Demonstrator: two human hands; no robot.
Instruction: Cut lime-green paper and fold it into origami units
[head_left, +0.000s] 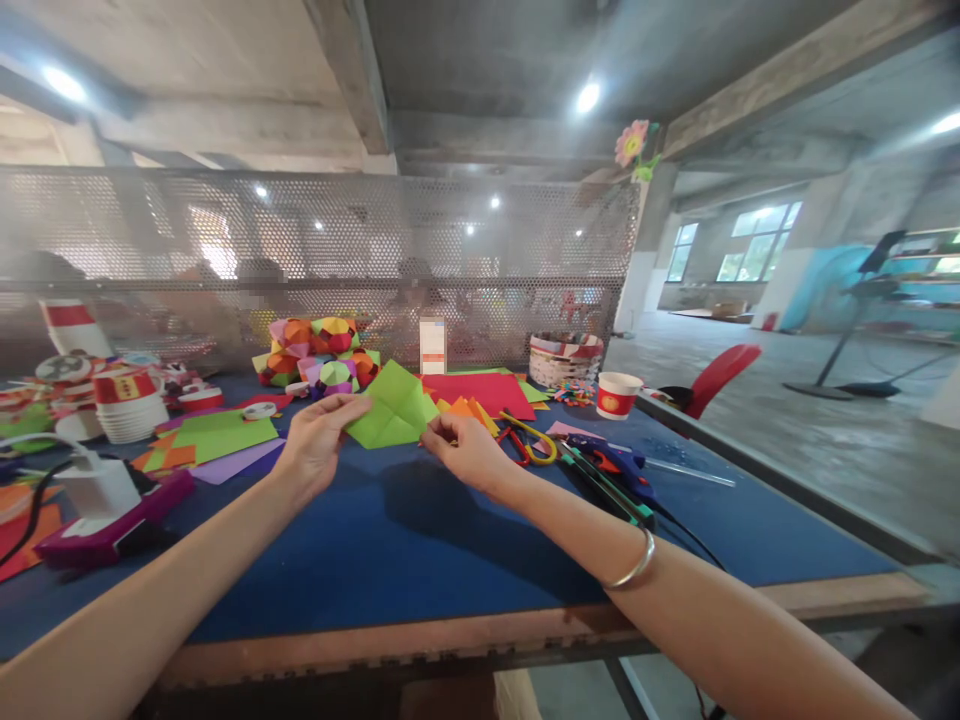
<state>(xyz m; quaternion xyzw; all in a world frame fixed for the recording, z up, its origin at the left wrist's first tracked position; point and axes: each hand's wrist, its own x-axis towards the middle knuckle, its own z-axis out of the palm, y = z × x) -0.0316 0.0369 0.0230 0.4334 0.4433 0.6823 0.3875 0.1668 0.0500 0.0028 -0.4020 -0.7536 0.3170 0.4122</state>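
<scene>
A creased sheet of green paper (391, 408) is held up above the blue table. My left hand (322, 440) pinches its left edge between thumb and fingers. At the lower right corner, my right hand (461, 448) grips the sheet with bent fingertips. Fold lines run across the paper, and its shadow falls on the table below. Behind it lie a red sheet (480, 395) and some orange paper pieces (474, 412). Just right of my right hand are scissors with yellow and red handles (541, 446).
A blue glue gun (622, 465) and a green-black cutter (604, 485) lie on the right, near a paper cup (619, 395) and a woven basket (566, 358). Folded paper balls (330, 355) stand behind. On the left are stacked cups (131, 405), green sheets (225, 437) and a purple power strip (116, 520).
</scene>
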